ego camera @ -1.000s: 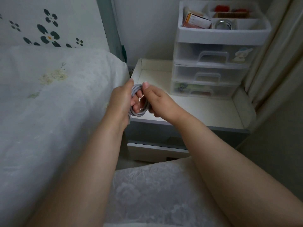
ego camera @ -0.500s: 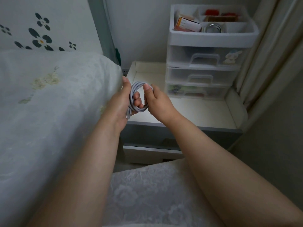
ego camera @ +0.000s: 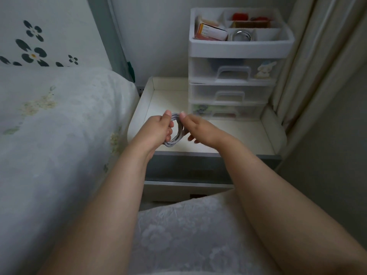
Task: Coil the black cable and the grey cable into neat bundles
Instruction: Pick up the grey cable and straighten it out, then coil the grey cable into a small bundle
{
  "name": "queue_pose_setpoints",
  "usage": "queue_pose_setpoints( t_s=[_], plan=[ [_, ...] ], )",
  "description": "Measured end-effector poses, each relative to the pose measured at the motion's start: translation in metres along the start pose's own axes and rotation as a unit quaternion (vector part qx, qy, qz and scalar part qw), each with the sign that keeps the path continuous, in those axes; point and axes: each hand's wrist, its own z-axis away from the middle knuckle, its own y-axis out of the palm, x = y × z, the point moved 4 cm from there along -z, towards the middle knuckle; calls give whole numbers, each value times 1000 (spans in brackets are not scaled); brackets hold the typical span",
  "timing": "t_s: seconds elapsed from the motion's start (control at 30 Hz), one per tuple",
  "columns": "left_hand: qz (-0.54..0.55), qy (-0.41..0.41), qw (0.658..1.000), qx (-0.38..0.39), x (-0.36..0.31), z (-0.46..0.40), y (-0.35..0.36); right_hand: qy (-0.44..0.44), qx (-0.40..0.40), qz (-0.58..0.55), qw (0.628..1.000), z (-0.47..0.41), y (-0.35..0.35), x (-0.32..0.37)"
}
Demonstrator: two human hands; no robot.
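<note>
Both hands meet on the grey cable [ego camera: 177, 129], a coil standing on edge just above the nightstand [ego camera: 248, 133]: left hand [ego camera: 156, 128] grips it (nearer side), right hand [ego camera: 200, 129] pinches its top, other fingers loose.

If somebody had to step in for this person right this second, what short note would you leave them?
Left hand: grips the grey cable, held as a coil above the bedside table.
Right hand: pinches the coil's top with thumb and forefinger; other fingers loose.
Done: grey cable looks looped into a bundle.
Left: secure or set down the grey coil. The black cable is not in view, so I cannot tell whether it is coiled.
</note>
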Motion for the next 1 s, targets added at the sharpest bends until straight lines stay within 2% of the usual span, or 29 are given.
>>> queue_pose_setpoints(
  t_s=[0.1, 0.2, 0.27, 0.43, 0.5, 0.67, 0.73, 0.8, 0.87, 0.93, 1.0],
  plan=[
    [-42, 6, 999, -14, 2, -8, 7, 85, -123, 58, 987, -14, -38, -38],
    [-71, 12, 997, -17, 0, -13, 15, 230, -193, 178, 937, -25, -74, -97],
    [-82, 17, 996, -14, -2, -15, 22, 305, -200, 203, 909, -23, -87, -128],
    [-76, 20, 997, -1, -5, -17, 38, 380, -154, 180, 894, -14, -88, -154],
    [-70, 16, 997, 0, -6, -18, 42, 370, -146, 183, 899, -15, -85, -152],
    [-41, -4, 999, -8, -7, -17, 44, 328, -100, 286, 895, -10, -73, -137],
    [-14, -29, 999, -8, -7, -16, 43, 303, -107, 263, 910, -12, -70, -125],
    [26, -58, 998, -6, -8, -15, 42, 228, -156, 151, 949, -18, -70, -102],
    [61, -80, 995, -7, -7, -15, 37, 127, -199, -50, 971, -12, -66, -69],
    [80, -93, 992, -11, -5, -16, 33, 42, -181, -218, 958, 4, -58, -36],
    [89, -102, 991, -17, -4, -16, 28, -18, -136, -300, 944, 19, -47, -11]
  ],
)
